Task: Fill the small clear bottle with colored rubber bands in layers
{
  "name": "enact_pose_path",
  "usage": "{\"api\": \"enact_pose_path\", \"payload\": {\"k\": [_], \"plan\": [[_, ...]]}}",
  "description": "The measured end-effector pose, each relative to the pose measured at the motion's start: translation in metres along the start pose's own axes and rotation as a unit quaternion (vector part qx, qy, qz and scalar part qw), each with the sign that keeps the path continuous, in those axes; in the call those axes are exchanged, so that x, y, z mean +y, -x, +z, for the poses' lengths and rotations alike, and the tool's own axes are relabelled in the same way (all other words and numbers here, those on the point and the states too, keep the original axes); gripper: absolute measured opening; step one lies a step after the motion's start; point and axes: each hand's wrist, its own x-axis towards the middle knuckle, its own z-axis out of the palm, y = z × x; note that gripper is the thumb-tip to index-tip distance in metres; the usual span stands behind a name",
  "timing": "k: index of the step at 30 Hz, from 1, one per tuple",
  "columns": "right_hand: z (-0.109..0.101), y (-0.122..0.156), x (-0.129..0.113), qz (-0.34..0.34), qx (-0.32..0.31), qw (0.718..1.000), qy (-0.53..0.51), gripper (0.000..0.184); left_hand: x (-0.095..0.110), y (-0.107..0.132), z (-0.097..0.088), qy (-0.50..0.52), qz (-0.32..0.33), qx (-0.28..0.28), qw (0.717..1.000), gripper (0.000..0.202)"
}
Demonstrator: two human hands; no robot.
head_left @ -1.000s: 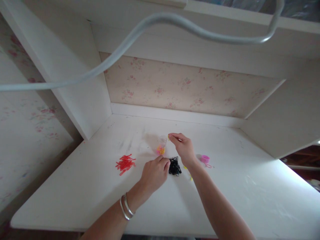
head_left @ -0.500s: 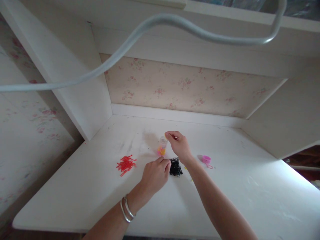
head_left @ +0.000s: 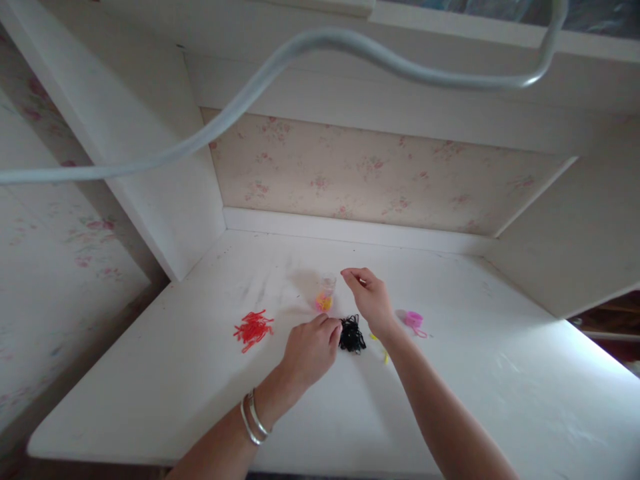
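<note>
A small clear jar (head_left: pixel 328 285) stands on the desk, with pink and yellow rubber bands (head_left: pixel 323 302) in its lower part. Just in front of it is my left hand (head_left: pixel 313 343), fingers curled closed; whatever they hold, if anything, is hidden. A pile of black rubber bands (head_left: pixel 352 335) lies against the right side of that hand. My right hand (head_left: pixel 369 297) hovers to the right of the jar's mouth, thumb and fingers pinched together with nothing showing between them. A few yellow rubber bands (head_left: pixel 385 357) lie beside my right forearm.
To the left lies a pile of red rubber bands (head_left: pixel 253 330). A pink lid with a loop (head_left: pixel 413 320) rests to the right of my right wrist. A white cable (head_left: pixel 350 41) crosses the upper view, and shelf panels enclose the white desk (head_left: pixel 500 400).
My right hand has moved right, away from the jar's mouth. The yellow bit at its fingertips no longer shows there. My left hand has stayed in place.
</note>
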Motion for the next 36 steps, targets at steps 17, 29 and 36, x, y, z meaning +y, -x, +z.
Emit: {"api": "enact_pose_path", "payload": {"k": [17,29,36], "plan": [[-0.102,0.119,0.091,0.092,0.075,0.973,0.199,0.039,0.052,0.003,0.032,-0.031,0.095,-0.076,0.992,0.026],[-0.094,0.127,0.086,0.070,-0.014,0.941,0.330,0.034,0.080,-0.014,0.051,-0.050,0.149,-0.099,0.983,0.020],[-0.094,0.124,0.084,0.064,-0.006,0.940,0.334,0.037,0.067,-0.010,0.038,-0.047,0.132,-0.064,0.988,0.023]]}}
